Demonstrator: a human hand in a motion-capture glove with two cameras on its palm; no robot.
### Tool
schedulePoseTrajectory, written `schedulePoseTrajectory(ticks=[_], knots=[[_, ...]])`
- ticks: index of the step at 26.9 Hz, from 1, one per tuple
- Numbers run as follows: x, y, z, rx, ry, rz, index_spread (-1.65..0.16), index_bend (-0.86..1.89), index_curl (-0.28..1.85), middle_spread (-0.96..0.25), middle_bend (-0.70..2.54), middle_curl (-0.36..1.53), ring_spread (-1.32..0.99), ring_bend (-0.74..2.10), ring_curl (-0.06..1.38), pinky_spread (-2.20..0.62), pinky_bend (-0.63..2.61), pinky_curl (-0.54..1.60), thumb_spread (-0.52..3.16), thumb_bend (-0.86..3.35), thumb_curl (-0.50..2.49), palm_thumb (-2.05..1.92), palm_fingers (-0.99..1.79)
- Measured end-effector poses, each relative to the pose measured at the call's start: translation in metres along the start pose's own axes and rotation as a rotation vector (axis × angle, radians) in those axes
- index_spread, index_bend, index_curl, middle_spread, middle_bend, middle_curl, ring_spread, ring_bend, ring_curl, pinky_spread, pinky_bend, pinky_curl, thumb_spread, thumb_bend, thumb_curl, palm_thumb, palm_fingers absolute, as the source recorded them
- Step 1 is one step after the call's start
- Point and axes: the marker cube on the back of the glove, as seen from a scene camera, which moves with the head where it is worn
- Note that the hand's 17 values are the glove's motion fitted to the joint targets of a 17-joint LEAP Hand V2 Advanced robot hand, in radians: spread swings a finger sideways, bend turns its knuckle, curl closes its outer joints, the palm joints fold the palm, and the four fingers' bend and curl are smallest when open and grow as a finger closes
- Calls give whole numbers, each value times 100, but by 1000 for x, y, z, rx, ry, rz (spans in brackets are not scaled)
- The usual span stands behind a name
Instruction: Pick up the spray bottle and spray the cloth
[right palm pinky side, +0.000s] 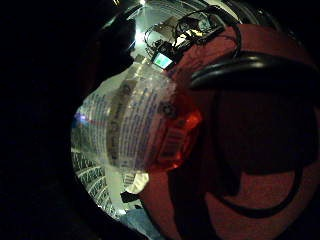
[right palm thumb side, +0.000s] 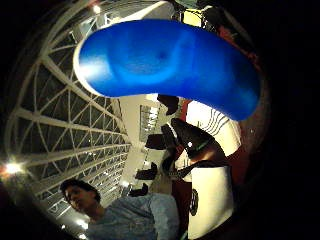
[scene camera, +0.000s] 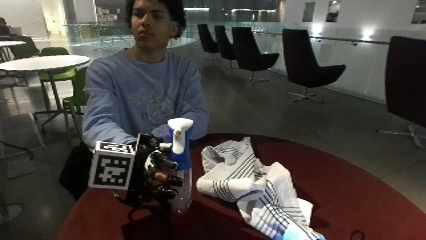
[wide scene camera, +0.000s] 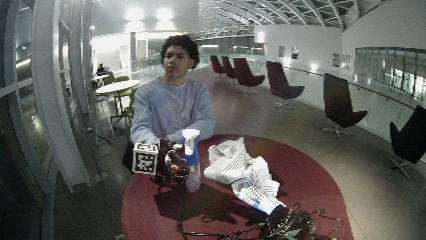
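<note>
1. Spray bottle upright on the red table, just beside the striped cloth.
2. My gloved right hand wraps its neck, fingers curled round it.
3. Judgement: lift straight, turn nozzle clothward, then squeeze.

We are looking at a round, dark red table. Standing upright on it near the person's edge is a clear spray bottle with a blue neck and white head. Just beside the bottle, a white cloth with dark stripes is lying crumpled across the tabletop. At the far edge from the person, in the wide outside view, a dark device with tangled cables is sitting.
</note>
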Motion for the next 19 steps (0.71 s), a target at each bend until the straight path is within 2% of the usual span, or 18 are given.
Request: schedulePoseTrajectory(ticks=[12,19], knots=[[6,-11,18,22,10,50,-36,15,23,-4,46,44,3,21,30,24,17,31,97,-3,36,66,54],[10,-13,23,110,16,44,-32,32,32,-5,41,42,2,22,29,27,11,26,96,3,39,79,71]])
